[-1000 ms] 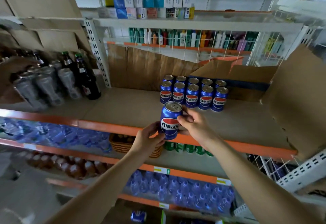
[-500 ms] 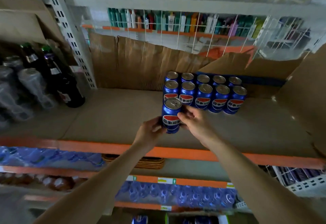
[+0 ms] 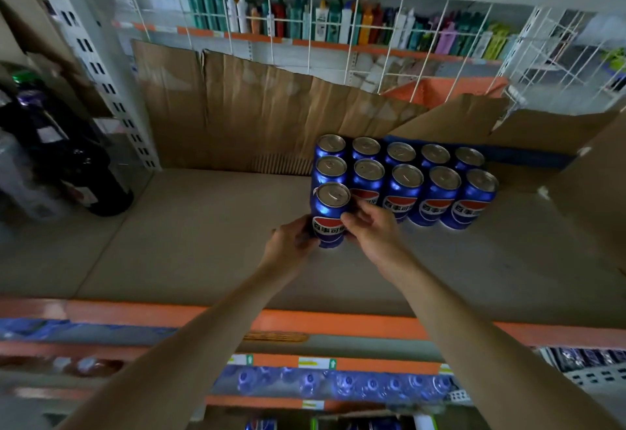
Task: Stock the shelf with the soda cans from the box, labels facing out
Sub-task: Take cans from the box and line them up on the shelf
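At the far left, dark glass bottles (image 3: 72,158) stand on the neighbouring shelf bay. On the cardboard-lined shelf (image 3: 203,243), the left hand (image 3: 291,246) curls its fingers round the lower left side of a blue soda can (image 3: 330,214), and the right hand (image 3: 369,226) pinches its right side, label facing outward. The can sits upright at the front left corner of the stocked cans (image 3: 406,179) (two rows, labels outward), seemingly starting a third row. The step in hand looks like seating and squaring this can; next, both hands must release without twisting it, then fetch another.
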